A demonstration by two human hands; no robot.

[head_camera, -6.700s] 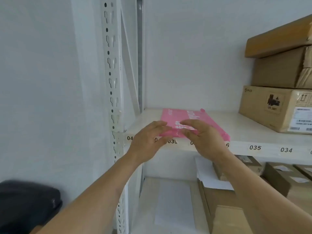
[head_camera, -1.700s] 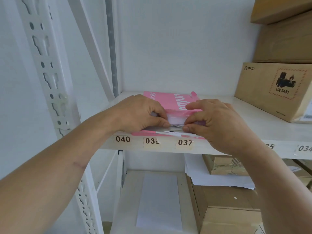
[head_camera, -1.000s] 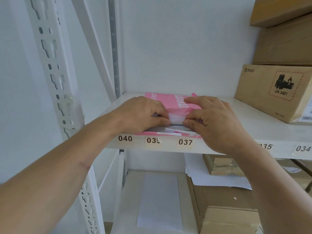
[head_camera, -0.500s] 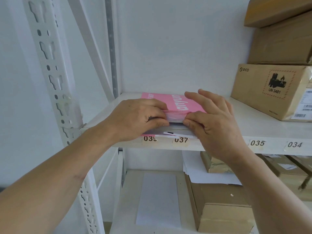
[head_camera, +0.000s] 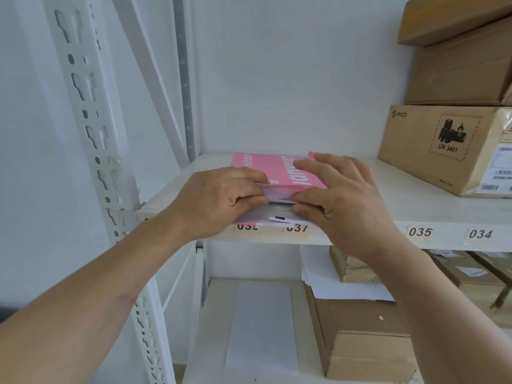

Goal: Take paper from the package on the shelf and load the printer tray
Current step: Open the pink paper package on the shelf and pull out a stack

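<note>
A pink paper package (head_camera: 273, 169) lies flat on the white shelf (head_camera: 432, 212), its open end facing me at the shelf's front edge. White sheets (head_camera: 278, 200) show in that open end. My left hand (head_camera: 219, 200) grips the left side of the opening, thumb and fingers pinched around the wrapper and sheets. My right hand (head_camera: 340, 195) holds the right side, fingers spread over the package top and thumb pressed on the paper stack. The printer and its tray are not in view.
Brown cardboard boxes (head_camera: 448, 145) are stacked at the right of the same shelf. Below, a loose white sheet (head_camera: 261, 325) lies on the lower shelf beside more boxes (head_camera: 365, 345) and papers. A perforated white upright (head_camera: 94, 151) stands at the left.
Both hands came from hovering over the package to gripping its open end. In the last half second my right fingers spread further over the pink top; the package stays on the shelf.
</note>
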